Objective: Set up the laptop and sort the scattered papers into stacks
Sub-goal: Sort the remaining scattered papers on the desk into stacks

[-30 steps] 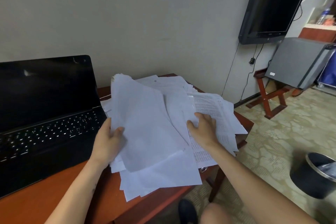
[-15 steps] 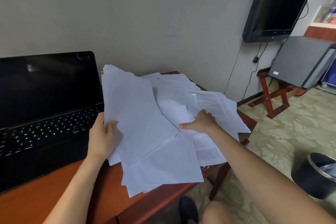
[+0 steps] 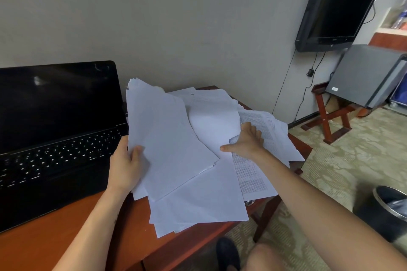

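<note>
An open black laptop (image 3: 55, 130) with a dark screen stands at the left of the reddish wooden desk (image 3: 44, 244). To its right lies a loose heap of white papers (image 3: 204, 202). My left hand (image 3: 126, 164) grips a thick bundle of blank sheets (image 3: 167, 141) by its lower left edge, tilted up off the heap. My right hand (image 3: 247, 142) reaches into the heap, its fingers curled on the edge of a blank sheet (image 3: 213, 125) lying over a printed page with dense tables (image 3: 253, 171).
The desk's right edge drops to patterned carpet. A black waste bin (image 3: 384, 211) stands on the floor at the right. Farther back are a wall-mounted television (image 3: 337, 4), a grey mini fridge (image 3: 367, 75) and a wooden folding rack (image 3: 328, 116). My knee and a dark shoe (image 3: 228, 253) show below.
My left hand has lifted the bundle of blank sheets higher and toward the laptop. My right hand slid a little farther into the heap and turned onto the sheet's edge.
</note>
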